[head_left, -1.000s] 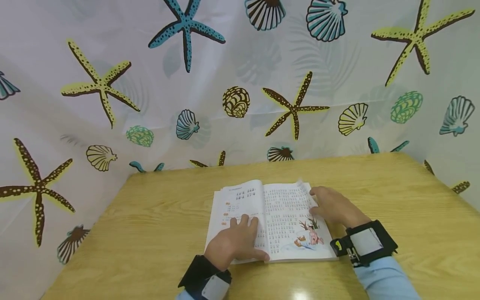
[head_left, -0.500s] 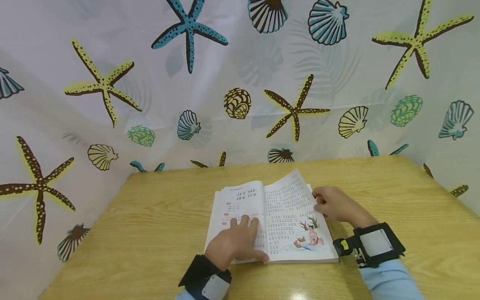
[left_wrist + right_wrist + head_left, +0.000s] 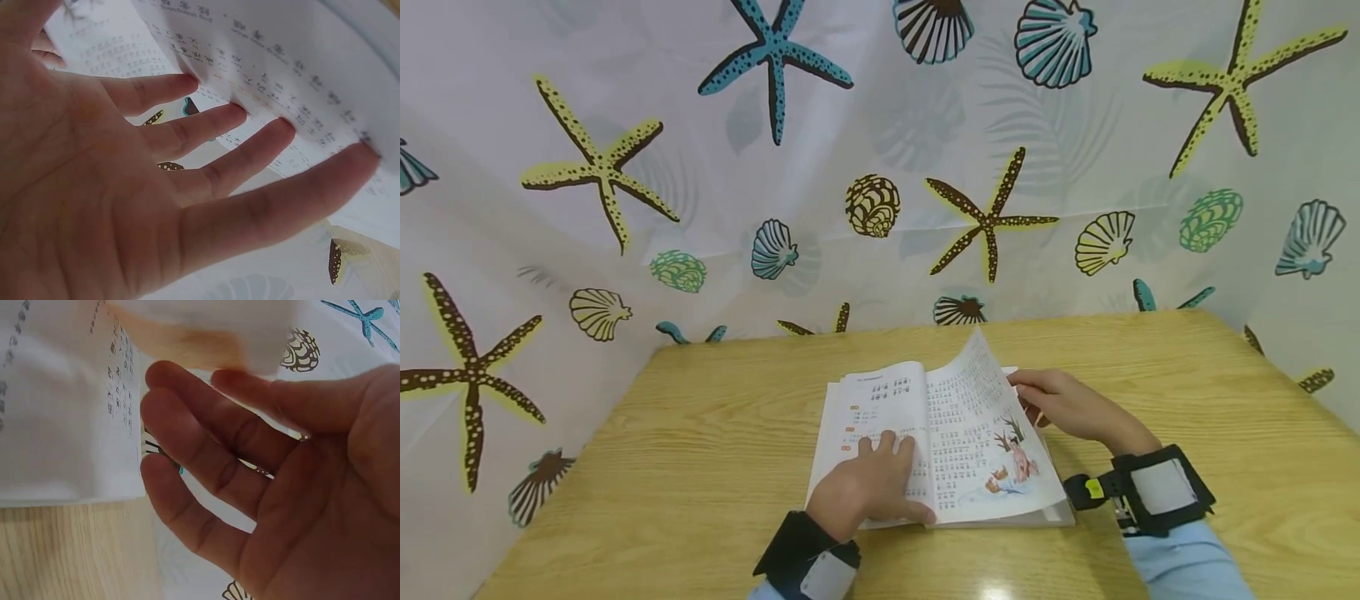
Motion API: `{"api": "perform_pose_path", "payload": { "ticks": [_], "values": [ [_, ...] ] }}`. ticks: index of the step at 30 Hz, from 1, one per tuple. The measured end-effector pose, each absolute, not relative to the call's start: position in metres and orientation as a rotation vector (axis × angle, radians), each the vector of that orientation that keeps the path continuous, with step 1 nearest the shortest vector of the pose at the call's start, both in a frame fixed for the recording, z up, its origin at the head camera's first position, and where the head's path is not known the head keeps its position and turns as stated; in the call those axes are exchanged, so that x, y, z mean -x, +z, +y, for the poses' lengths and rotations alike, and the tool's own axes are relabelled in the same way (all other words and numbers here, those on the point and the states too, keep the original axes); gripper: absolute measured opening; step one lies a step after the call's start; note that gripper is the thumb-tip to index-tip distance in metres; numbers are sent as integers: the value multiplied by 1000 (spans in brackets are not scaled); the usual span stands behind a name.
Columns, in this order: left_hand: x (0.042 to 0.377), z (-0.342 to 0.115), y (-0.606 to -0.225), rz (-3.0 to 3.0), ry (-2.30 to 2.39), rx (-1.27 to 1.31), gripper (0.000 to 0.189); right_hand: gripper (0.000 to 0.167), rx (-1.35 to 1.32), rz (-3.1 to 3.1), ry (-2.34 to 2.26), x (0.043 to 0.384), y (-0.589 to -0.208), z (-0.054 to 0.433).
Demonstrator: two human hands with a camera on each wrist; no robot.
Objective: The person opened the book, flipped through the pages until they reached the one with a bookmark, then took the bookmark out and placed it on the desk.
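Book (image 3: 927,408), spread flat on the table (image 3: 715,450), right of its middle and toward the near edge, as half a second before. Left hand (image 3: 876,483): unmoved, resting on the left page (image 3: 872,404), fingers straight and spread with their tips on the paper, thumb reaching to the near end of the fold. Right hand (image 3: 1067,408): shifted slightly left, at the right edge of the right page (image 3: 973,425). Its fingers are bent, partly behind the paper, with the thumb tip at the page's edge in the right wrist view; whether thumb and forefinger pinch the page cannot be told. The right page has changed most: its far corner stands higher and farther left than before, the sheet bows upward, and the near right corner, flat earlier, is now raised clear of the stack (image 3: 1052,517) beneath. The printed drawing (image 3: 1017,465) tilts with it. Black bands on the left wrist (image 3: 793,550) and right wrist (image 3: 1180,479); pale blue sleeve (image 3: 1187,558) on the right. Beyond the table, the patterned cloth (image 3: 722,192) is unchanged
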State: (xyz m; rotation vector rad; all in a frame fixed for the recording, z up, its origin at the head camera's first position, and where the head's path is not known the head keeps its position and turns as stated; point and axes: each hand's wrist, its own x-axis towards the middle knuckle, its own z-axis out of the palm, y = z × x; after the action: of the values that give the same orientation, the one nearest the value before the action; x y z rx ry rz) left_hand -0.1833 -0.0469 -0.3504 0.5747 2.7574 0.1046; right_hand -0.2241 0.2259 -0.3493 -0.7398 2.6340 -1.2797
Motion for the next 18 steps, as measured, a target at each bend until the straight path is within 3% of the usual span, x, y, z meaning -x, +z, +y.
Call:
{"api": "perform_pose_path", "payload": {
  "ticks": [10, 18],
  "values": [
    [183, -51, -352, 2753, 134, -524, 93, 38, 985, 2465, -989, 216, -349, 177],
    [187, -53, -352, 2667, 340, -580, 97, 54, 998, 2604, -686, 205, -363, 139]
  ]
}}
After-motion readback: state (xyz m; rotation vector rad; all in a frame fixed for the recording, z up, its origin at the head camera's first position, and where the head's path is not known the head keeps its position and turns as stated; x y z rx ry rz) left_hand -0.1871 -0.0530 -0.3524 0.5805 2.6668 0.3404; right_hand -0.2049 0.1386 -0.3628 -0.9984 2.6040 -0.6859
